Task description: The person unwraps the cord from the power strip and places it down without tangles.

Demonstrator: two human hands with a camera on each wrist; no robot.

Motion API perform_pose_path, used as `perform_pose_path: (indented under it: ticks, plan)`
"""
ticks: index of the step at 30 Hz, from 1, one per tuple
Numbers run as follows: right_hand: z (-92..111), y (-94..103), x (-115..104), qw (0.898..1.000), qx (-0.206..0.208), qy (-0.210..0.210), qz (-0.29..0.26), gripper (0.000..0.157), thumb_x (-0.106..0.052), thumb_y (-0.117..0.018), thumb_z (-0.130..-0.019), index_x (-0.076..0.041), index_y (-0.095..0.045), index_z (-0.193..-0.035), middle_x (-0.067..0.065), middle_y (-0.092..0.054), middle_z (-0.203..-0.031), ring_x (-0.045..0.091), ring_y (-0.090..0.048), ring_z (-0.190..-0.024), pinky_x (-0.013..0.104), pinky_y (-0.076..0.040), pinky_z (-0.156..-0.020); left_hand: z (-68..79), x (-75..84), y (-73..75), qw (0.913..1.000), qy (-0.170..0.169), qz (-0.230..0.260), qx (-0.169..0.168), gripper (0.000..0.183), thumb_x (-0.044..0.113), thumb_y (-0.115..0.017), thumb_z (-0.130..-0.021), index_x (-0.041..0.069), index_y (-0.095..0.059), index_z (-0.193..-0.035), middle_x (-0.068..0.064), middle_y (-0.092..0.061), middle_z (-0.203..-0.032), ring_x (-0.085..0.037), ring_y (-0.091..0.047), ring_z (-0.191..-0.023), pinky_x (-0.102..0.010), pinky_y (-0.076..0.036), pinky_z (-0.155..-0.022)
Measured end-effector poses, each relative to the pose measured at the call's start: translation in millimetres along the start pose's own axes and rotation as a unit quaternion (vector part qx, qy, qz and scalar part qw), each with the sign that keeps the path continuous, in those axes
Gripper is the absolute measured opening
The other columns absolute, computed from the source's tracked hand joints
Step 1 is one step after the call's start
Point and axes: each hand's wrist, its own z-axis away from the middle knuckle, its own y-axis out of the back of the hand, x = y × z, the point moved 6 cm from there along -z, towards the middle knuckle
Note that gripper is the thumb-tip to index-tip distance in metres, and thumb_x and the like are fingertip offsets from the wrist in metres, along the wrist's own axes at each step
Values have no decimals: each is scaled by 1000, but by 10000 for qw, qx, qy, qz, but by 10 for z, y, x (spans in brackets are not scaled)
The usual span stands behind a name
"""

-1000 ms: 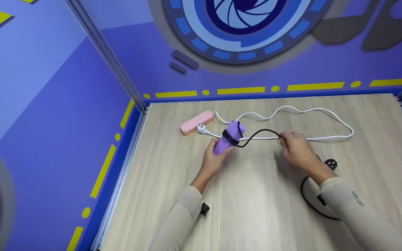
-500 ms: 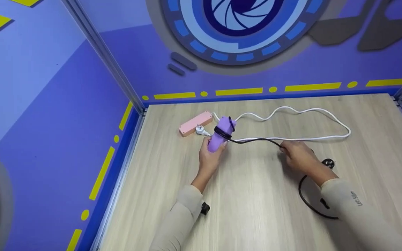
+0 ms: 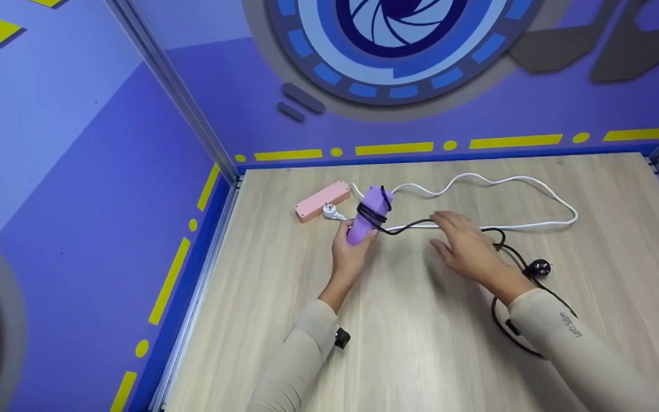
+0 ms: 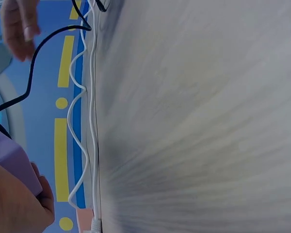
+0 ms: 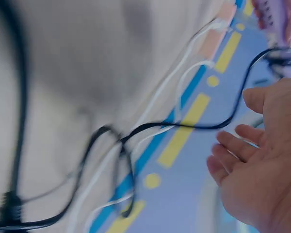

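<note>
My left hand [image 3: 349, 257] grips the lower end of a purple power strip [image 3: 376, 199], held tilted over the table. Several turns of its black cable [image 3: 370, 215] are wrapped round the strip's middle, and one loop crosses its top end. Socket holes show on the purple strip [image 5: 267, 13] in the right wrist view. Fingers spread and thumb apart, my right hand [image 3: 469, 249] is beside the cable's loose stretch; in the right wrist view the black cable [image 5: 199, 127] runs past the fingertips ungripped. The black plug [image 3: 540, 268] lies beyond the right wrist, amid loose cable.
A pink power strip [image 3: 322, 201] lies at the back left of the wooden table [image 3: 409, 343], its white plug [image 3: 330, 212] beside it. Its white cable [image 3: 561, 203] makes a long loop to the right. Printed blue panels [image 3: 421, 129] stand behind and at the left.
My right hand has let go of the black cable, spread its fingers and moved left. More loose cable now shows near the plug. The left hand keeps its grip on the purple power strip.
</note>
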Motion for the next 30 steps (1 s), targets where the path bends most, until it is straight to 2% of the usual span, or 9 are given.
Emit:
perform_pose_path:
  ticks: [4, 7, 12, 17, 21, 25, 30]
  plan:
    - [-149, -62, -256, 9991, -4, 426, 79, 49, -23, -66, -95, -1, -55, -137, 19, -57, -141, 38, -50, -135, 54, -37, -110, 16, 90, -77, 9996, -276, -60, -52, 44, 35, -79, -83, 16, -61, -118, -5, -69, -115, -18, -62, -105, -37, -48, -91]
    - [-206, -140, -360, 9984, 41, 562, 24, 46, -22, -66, -94, -2, -57, -135, 18, -62, -136, 36, -53, -132, 53, -40, -107, 45, 138, -149, 9992, -361, -80, -173, 43, 36, -79, -83, 17, -61, -118, -4, -69, -114, -16, -62, -102, -35, -48, -89]
    - [-210, -239, -429, 9971, 297, 666, -221, 26, -17, -68, -93, -5, -67, -116, 11, -72, -114, 31, -65, -113, 50, -45, -96, 88, 143, -226, 9989, -251, -135, -364, 43, 38, -79, -84, 19, -60, -118, -2, -69, -114, -13, -62, -102, -33, -49, -89]
    - [-201, -281, -451, 9951, 423, 817, -351, 9, -15, -70, -92, -9, -70, -98, 4, -73, -95, 26, -69, -93, 46, -45, -88, 97, 106, -231, 9987, -237, -226, -394, 43, 37, -78, -83, 19, -60, -118, -3, -69, -114, -15, -62, -101, -34, -49, -87]
    - [-208, -236, -458, 9925, 658, 990, -296, 5, -14, -70, -91, -10, -70, -94, 3, -72, -86, 25, -69, -85, 44, -46, -84, 86, 61, -232, 9983, -232, -266, -464, 45, 38, -79, -82, 19, -61, -118, -3, -69, -112, -15, -62, -100, -33, -49, -86]
    - [-230, -125, -458, 9881, 1090, 1052, -246, 5, -13, -70, -91, -8, -70, -93, 3, -70, -80, 24, -67, -78, 43, -47, -77, 74, 22, -226, 9979, -163, -265, -569, 47, 39, -82, -80, 21, -61, -117, -3, -69, -113, -15, -62, -101, -35, -49, -88]
    - [-261, 66, -414, 9818, 1760, 678, -217, 8, -13, -70, -92, -5, -71, -91, 8, -69, -79, 26, -64, -74, 43, -48, -71, 62, 7, -227, 9963, -119, -499, -688, 49, 31, -86, -76, 23, -61, -117, 0, -69, -115, -15, -61, -104, -38, -49, -91]
